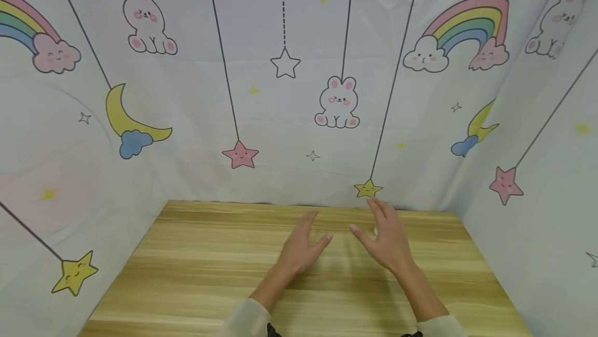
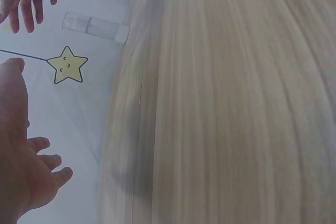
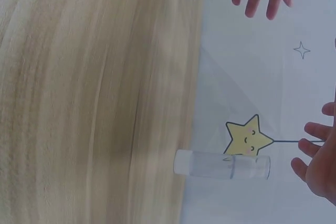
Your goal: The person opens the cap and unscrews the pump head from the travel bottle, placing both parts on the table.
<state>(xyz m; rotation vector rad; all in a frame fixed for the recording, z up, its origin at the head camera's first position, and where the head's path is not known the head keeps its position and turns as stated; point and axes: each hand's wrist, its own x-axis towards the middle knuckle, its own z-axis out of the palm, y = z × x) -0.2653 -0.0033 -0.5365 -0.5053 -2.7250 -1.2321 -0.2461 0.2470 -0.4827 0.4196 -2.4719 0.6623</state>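
Note:
Both hands hover over the wooden table, apart from each other with palms turned inward and nothing held. The left hand (image 1: 299, 248) has its fingers spread loosely, the thumb apart from the others; in the left wrist view this hand (image 2: 26, 150) shows at the left. My right hand (image 1: 390, 238) is alike, thumb pointing inward. Behind it stands a clear cylindrical bottle (image 3: 223, 164) with a white end (image 3: 182, 162) down on the table. From the head, the right hand hides most of this bottle; only a small white part (image 1: 376, 231) peeks out between thumb and fingers.
The wood-grain table (image 1: 210, 274) meets a white cloth backdrop (image 1: 280, 119) at the back and both sides. Rabbits, stars, moons and rainbows are printed on the cloth. A printed yellow star (image 1: 368, 189) lies just above the table's back edge.

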